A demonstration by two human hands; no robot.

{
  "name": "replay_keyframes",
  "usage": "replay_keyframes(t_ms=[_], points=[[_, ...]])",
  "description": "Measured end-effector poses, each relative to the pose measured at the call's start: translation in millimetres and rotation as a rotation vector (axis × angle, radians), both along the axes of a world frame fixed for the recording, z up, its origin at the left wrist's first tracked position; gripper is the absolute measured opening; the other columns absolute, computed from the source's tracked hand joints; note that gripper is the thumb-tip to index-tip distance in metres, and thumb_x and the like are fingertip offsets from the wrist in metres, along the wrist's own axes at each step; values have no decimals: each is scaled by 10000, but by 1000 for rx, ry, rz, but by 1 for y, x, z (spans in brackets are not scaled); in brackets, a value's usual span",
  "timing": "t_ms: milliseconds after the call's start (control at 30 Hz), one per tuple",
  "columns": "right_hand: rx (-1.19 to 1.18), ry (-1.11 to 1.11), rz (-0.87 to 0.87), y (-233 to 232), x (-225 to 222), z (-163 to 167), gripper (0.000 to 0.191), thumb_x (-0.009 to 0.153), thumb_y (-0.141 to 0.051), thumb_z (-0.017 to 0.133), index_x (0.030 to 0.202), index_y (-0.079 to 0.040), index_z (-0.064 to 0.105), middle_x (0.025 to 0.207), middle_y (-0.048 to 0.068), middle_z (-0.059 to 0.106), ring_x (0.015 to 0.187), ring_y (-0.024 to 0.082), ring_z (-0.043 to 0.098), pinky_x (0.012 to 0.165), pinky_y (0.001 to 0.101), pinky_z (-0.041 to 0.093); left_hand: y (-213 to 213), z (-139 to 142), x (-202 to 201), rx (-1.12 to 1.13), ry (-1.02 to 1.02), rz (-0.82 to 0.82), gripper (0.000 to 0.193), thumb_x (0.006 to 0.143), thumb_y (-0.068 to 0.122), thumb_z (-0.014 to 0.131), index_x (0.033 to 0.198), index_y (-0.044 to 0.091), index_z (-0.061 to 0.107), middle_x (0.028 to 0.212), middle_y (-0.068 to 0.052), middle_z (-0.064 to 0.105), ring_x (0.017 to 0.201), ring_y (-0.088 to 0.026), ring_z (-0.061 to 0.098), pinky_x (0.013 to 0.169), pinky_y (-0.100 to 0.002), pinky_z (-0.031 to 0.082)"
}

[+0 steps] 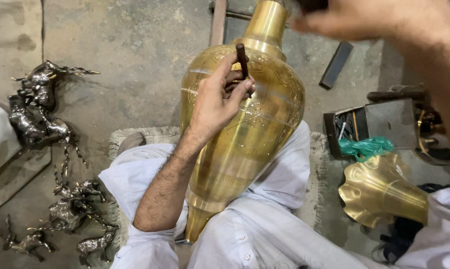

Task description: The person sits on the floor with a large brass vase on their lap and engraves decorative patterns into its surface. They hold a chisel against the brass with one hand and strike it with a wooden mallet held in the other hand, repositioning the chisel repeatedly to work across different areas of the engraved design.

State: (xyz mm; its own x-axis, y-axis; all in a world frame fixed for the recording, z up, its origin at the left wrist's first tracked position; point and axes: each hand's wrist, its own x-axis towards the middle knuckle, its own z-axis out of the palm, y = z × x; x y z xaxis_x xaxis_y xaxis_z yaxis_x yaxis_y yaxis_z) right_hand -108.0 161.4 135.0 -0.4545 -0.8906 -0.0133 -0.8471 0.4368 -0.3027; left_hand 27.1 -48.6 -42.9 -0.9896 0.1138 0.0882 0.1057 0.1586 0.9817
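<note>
Brass vase (245,134) lies tilted across the person's lap, neck away. Left hand (217,102) rests on its shoulder, fingers closed round a dark chisel (242,60). Right hand (369,20) above vase neck, blurred, grip unclear.

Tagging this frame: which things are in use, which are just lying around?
In use:
left hand
dark chisel
brass vase
right hand, raised and blurred, holding something dark

Lying about:
dark metal horse figures
fluted brass piece
open toolbox
green plastic bag
dark flat bar
</note>
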Motion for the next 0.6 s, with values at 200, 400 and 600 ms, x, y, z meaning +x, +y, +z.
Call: replay_keyframes(t_ms=[200,400,600], points=[[459,3,-381,24,-16,-28,271,1033,-273,732,1074,-6,739,757,186,718,590,317,675,576,440,565,2,9,5,68,-1,14,460,1040,124,662,1458,57,481,1087,-160,789,1006,-208,808,901,-355,704],[127,-43,-312,16,1,-12,184,971,-165,707,1090,-26,729,764,135,681,582,272,633,519,420,518,4,18,10,63,-12,35,473,1035,105,675,1461,43,477,1081,-153,802,1014,-192,812,884,-321,700],[192,93,-169,15,2,0,199,950,-165,707,1084,-23,743,723,109,674,562,249,638,540,370,529,5,12,13,-30,111,41,460,1052,94,691,1455,32,478,1137,-159,773,1078,-215,802,925,-334,705]])
